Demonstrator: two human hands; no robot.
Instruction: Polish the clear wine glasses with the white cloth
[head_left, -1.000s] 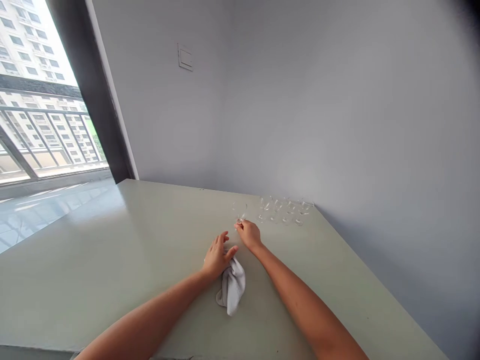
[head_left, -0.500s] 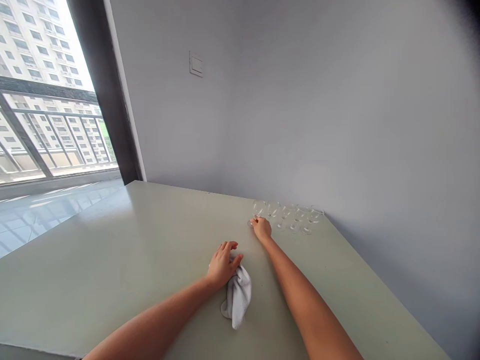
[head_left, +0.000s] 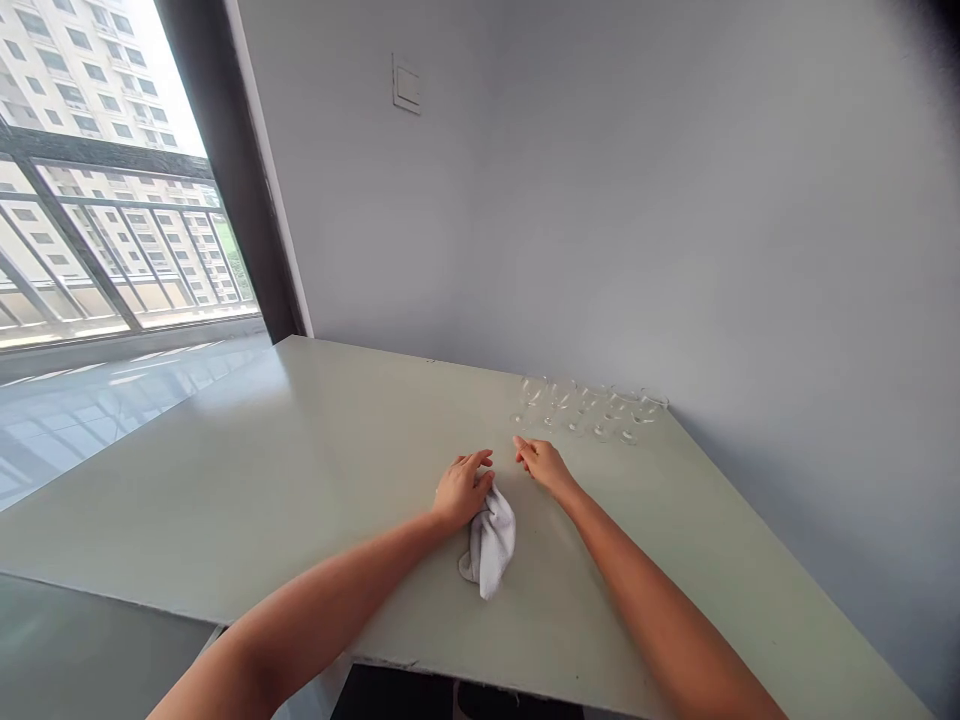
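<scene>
My left hand [head_left: 461, 490] lies over the upper end of a crumpled white cloth [head_left: 493, 540], fingers curved and the thumb against the fabric. The rest of the cloth trails down the pale table [head_left: 360, 440]. A little to the right, my right hand [head_left: 541, 464] is closed just above the tabletop, with nothing visible in its curled fingers. Beyond it, several clear stemmed glasses [head_left: 581, 405] stand grouped near the wall. A small gap separates my right hand from their bases.
Grey walls meet behind the table, with a light switch [head_left: 407, 86] on the left one. At the far left, a dark-framed opening shows a balcony railing [head_left: 150, 210]. A dark gap [head_left: 405, 695] lies below the table's front edge.
My right hand has drawn back from the foot of the leftmost glass toward me. My left hand remains on the cloth. The view has shifted, showing more of the table's front edge.
</scene>
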